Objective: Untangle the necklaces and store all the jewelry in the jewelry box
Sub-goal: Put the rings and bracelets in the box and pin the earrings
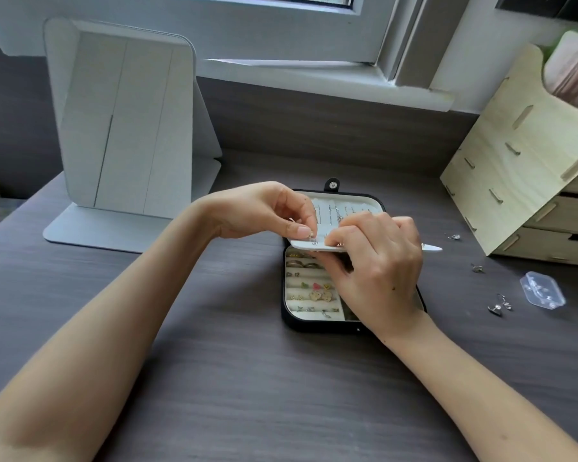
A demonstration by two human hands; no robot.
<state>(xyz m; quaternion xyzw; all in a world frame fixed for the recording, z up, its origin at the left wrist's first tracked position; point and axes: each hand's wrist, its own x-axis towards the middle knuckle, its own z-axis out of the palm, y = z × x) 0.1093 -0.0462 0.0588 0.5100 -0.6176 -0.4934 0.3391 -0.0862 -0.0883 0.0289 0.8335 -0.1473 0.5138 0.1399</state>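
A black jewelry box lies open on the dark desk, its white slots holding rings and several earrings. A white inner flap is raised level over the box. My right hand grips the flap's front edge, thumb beneath and fingers on top. My left hand pinches a small silver earring at the flap's left end. Thin chains hang in the lid behind the hands. Loose silver earrings lie on the desk to the right.
A white folding mirror stand is at the back left. A wooden drawer organiser stands at the right. A small clear plastic case and two more tiny earrings lie near it. A window sill runs along the back.
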